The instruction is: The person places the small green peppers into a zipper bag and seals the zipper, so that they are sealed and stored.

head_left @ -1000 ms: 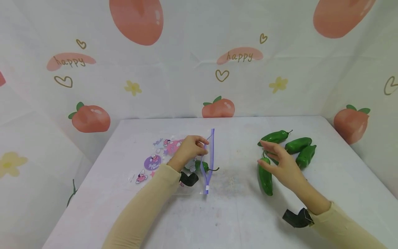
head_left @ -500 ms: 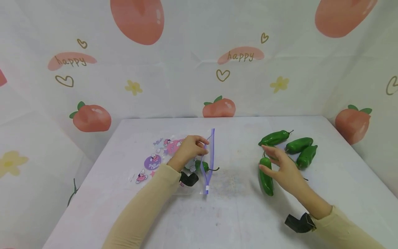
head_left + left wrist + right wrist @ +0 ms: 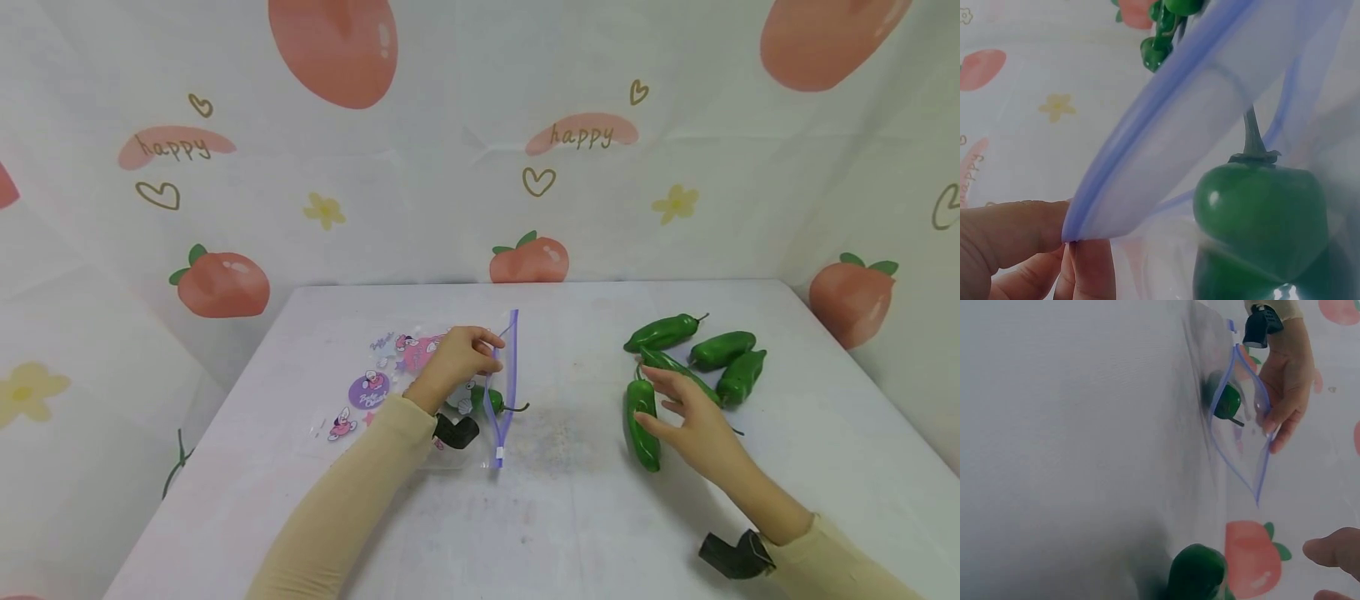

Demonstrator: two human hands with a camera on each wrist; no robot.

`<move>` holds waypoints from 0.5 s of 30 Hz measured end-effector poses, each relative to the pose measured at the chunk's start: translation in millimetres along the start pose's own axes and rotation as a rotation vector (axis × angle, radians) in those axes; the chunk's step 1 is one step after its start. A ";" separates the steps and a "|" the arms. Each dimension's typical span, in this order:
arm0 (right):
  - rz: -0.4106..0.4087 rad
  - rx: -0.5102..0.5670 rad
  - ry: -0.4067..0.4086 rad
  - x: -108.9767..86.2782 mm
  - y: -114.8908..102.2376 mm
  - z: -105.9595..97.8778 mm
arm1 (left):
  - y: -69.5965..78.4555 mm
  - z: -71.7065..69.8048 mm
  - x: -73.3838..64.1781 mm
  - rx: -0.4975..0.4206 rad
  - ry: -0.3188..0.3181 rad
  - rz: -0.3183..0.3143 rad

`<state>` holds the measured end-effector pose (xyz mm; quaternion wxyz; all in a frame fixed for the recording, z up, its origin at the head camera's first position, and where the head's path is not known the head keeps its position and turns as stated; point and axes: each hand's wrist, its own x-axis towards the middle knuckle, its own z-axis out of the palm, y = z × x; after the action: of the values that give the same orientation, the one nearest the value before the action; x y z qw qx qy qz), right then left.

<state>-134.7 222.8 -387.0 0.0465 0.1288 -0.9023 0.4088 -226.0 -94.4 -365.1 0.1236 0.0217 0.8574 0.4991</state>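
My left hand [image 3: 459, 360] pinches the upper edge of a clear zip bag [image 3: 1141, 119] with a purple seal, holding its mouth apart. Inside the bag lies a green pepper [image 3: 1260, 212], its stem poking out through the mouth in the head view. My right hand [image 3: 693, 429], thumb and fingers spread, hovers beside the nearest loose green pepper [image 3: 642, 425], with nothing in its grasp. That pepper's rounded end [image 3: 1196, 574] shows low in the right wrist view. Just behind the hand lies another green pepper [image 3: 678, 371], partly covered by the fingers.
Farther back on the right lie more peppers: one at the rear [image 3: 664, 332] and two side by side, the upper [image 3: 722, 350] and the lower [image 3: 741, 377]. The white table [image 3: 570, 517] ends at a printed cloth backdrop [image 3: 420, 192].
My right hand has moved slightly toward me and lower, nearer the closest pepper, uncovering more of the pepper behind. My left hand and the bag stay put.
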 end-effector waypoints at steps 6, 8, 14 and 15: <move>0.024 -0.003 -0.017 -4.8 5.1 -0.4 | 0.1 -0.2 0.1 -0.001 -0.002 0.002; 0.038 -0.001 -0.020 -6.3 6.4 -0.7 | 0.1 -0.1 0.5 0.000 -0.001 0.005; 0.112 0.005 -0.062 -10.2 11.0 0.6 | -0.4 1.0 1.8 0.006 0.000 0.010; 0.123 0.003 -0.069 -10.7 11.4 0.9 | -0.5 1.1 2.1 0.005 0.000 0.010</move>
<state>-127.5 231.5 -397.9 -0.0098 0.0870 -0.9090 0.4076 -227.7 -93.3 -366.5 0.1211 0.0264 0.8586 0.4975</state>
